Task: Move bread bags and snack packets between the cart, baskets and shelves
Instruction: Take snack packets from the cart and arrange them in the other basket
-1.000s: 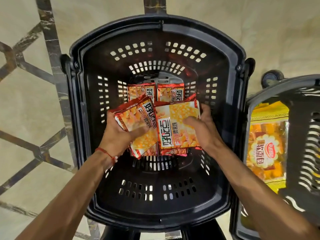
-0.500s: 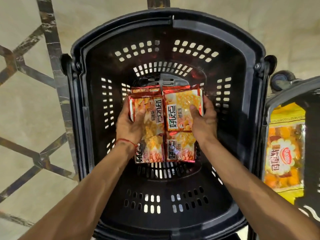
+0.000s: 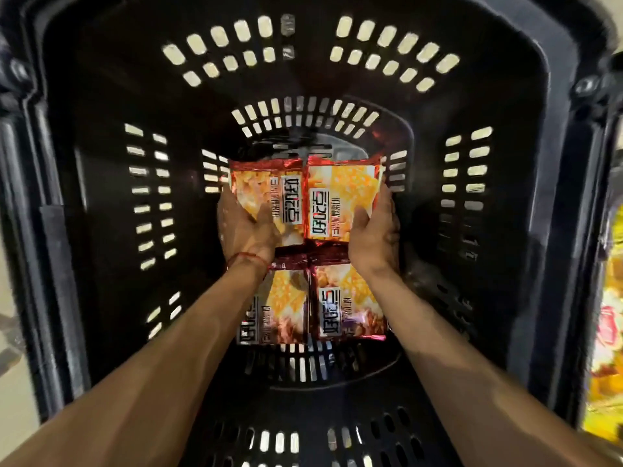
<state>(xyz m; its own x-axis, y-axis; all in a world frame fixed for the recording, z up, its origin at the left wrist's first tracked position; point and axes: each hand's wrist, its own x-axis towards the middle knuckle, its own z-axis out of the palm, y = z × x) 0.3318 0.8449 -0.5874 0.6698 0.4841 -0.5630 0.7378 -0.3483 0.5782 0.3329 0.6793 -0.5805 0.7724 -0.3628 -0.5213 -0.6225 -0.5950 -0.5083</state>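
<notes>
Deep inside a black slotted basket (image 3: 101,203) lie red-and-orange snack packets in two rows. My left hand (image 3: 244,227) grips the far left snack packet (image 3: 266,187) at its outer edge, thumb on top. My right hand (image 3: 374,237) grips the far right snack packet (image 3: 340,200) the same way. Both far packets rest side by side near the basket floor. Two near snack packets (image 3: 347,301) lie flat below my wrists, partly covered by my forearms.
The basket walls rise steeply on every side around my arms. A yellow bread bag (image 3: 606,318) in a neighbouring basket shows at the right edge. Pale patterned floor is visible at the left edge.
My hands have carried the two packets down and forward onto the far row in the basket. The camera has dropped much closer, so the basket now fills the view.
</notes>
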